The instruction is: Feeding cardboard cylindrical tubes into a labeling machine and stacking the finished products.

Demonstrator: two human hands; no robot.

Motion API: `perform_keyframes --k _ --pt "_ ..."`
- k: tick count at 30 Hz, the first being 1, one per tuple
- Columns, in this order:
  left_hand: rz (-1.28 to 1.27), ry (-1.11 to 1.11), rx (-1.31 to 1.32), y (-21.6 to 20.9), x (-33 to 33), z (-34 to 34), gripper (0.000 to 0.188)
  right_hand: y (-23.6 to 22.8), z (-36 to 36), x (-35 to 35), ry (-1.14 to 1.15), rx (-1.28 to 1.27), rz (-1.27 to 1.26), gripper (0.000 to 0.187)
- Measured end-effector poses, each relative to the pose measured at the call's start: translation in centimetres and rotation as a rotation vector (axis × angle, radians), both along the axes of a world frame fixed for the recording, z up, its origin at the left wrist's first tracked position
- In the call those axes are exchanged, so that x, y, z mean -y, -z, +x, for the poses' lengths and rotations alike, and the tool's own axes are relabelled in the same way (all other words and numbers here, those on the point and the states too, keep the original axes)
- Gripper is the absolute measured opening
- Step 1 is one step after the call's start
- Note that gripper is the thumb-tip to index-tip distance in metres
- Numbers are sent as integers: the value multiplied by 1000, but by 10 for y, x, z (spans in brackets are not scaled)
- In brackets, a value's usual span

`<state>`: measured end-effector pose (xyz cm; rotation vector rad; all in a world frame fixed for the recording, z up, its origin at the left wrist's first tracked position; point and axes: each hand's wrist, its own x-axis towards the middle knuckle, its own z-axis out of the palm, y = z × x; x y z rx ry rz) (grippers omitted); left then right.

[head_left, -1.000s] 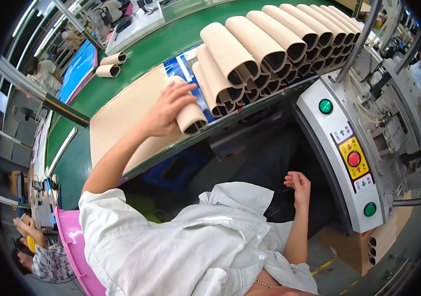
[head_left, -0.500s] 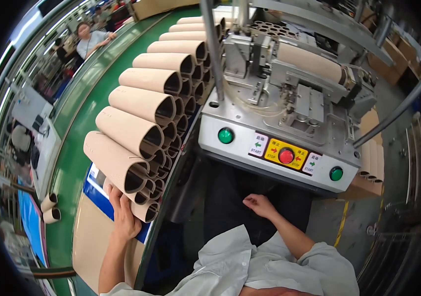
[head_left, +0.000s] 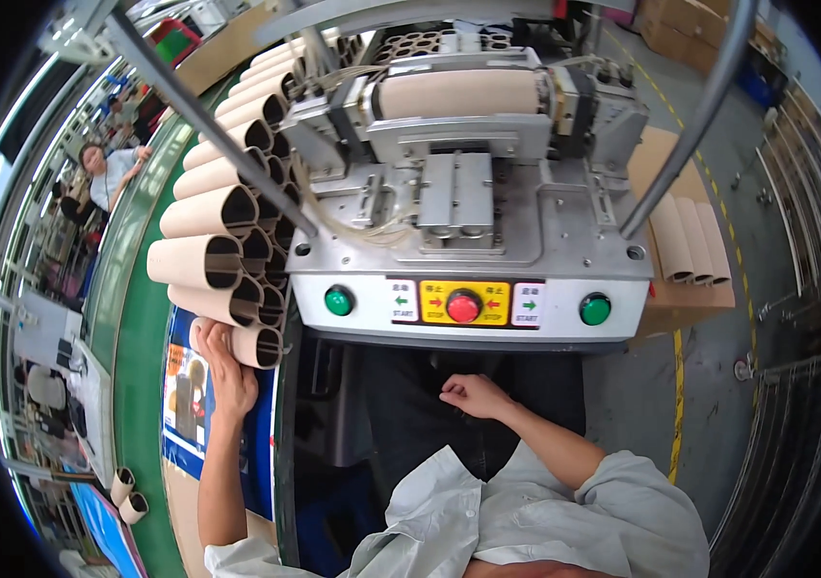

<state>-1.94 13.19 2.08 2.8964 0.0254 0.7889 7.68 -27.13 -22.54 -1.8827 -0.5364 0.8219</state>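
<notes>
My left hand (head_left: 229, 378) wraps its fingers round the back end of the lowest, nearest cardboard tube (head_left: 254, 345). That tan tube is oval and hollow, its open end facing right. Above and beyond it, more tubes of the same kind (head_left: 191, 262) are stacked in a long row. Over my lap, my right hand (head_left: 476, 396) hangs with its fingers curled in and nothing showing in them. Ahead is a metal bench machine (head_left: 468, 241) with another cardboard tube (head_left: 460, 94) lying crosswise in its holder.
The machine's front carries a red button (head_left: 464, 306) between two green buttons (head_left: 339, 301). Slanting metal posts (head_left: 213, 120) rise at its sides. A green conveyor belt (head_left: 141, 385) runs along the left, with two loose tubes (head_left: 131, 496). More tubes lie on a carton (head_left: 694, 301) at right.
The view has swung to the right, so the machine now sits in the middle. My left hand stays at the lowest tube. My right hand remains curled over my lap.
</notes>
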Motion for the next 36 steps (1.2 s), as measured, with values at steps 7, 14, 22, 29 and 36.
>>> perform_keyframes --k 7,14,22,29,36 --pt "21 101 56 5 -27 84 79 -9 -1 -2 -39 44 -18 24" --pt "42 156 61 19 -65 160 81 -5 3 -4 -88 62 -36 27" --pt "209 154 159 50 -123 234 78 -10 11 -4 -118 75 -79 31" --pt "284 183 232 46 -150 242 70 8 10 -19 -157 28 -91 32" --pt "351 -58 248 -1 -91 204 65 -6 18 -6 -108 26 -114 26"
